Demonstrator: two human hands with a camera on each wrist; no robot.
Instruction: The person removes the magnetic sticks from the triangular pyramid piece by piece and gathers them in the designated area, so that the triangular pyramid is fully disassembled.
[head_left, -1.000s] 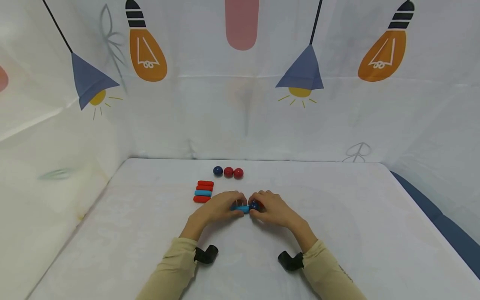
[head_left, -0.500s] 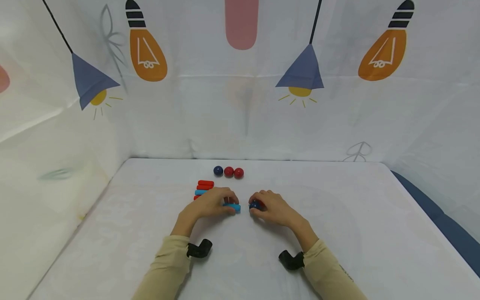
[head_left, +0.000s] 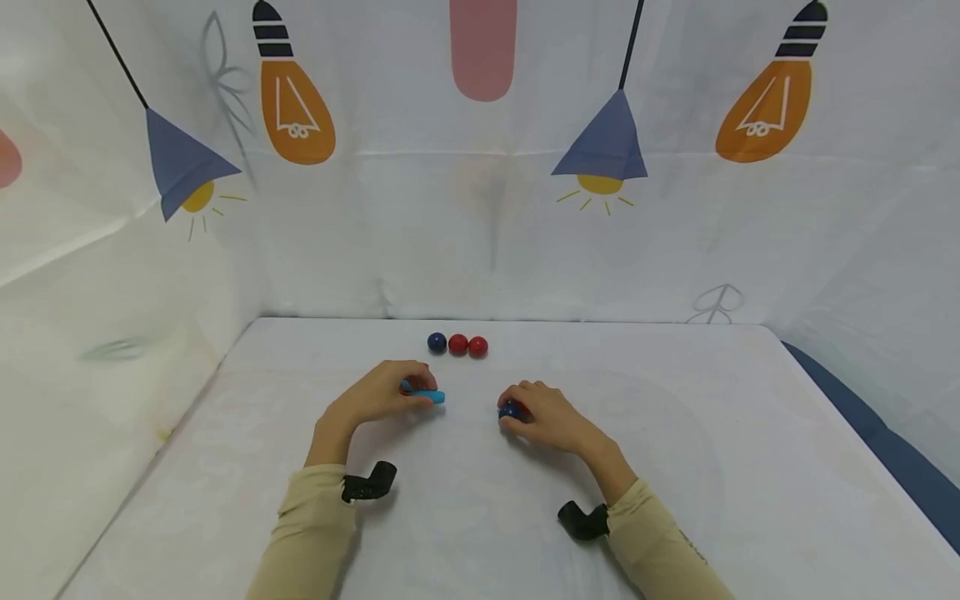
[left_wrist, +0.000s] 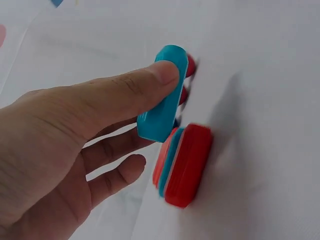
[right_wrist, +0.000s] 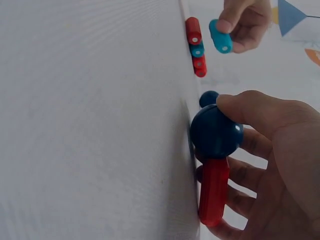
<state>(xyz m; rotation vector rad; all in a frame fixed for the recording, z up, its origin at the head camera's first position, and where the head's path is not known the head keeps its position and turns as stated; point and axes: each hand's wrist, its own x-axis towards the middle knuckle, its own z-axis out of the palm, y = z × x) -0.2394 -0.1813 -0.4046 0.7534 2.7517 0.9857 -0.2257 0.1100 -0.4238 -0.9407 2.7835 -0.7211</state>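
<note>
In the left wrist view, my left hand (left_wrist: 75, 125) pinches a light blue rod (left_wrist: 161, 107) between thumb and fingers. It holds the rod close over a row of rods, where a red rod (left_wrist: 190, 165) lies nearest and a light blue one (right_wrist: 197, 49) shows beside it. My right hand (head_left: 547, 417) stays on the table near the middle. Its thumb and fingers grip a dark blue ball (right_wrist: 216, 131), and a red rod (right_wrist: 214, 192) sits end-on against that ball under the curled fingers. From the head view, the left hand hides most of the row.
Toward the table's far edge, a dark blue ball (head_left: 437, 342) and two red balls, one in the middle (head_left: 457, 344) and one at the right (head_left: 477, 347), stand in a line. A patterned white sheet (head_left: 480, 233) rises behind the white table (head_left: 675, 433).
My left hand has drawn the light blue rod away from the dark blue ball and carried it left and away from me, over the row of rods. My right hand has stayed in place.
</note>
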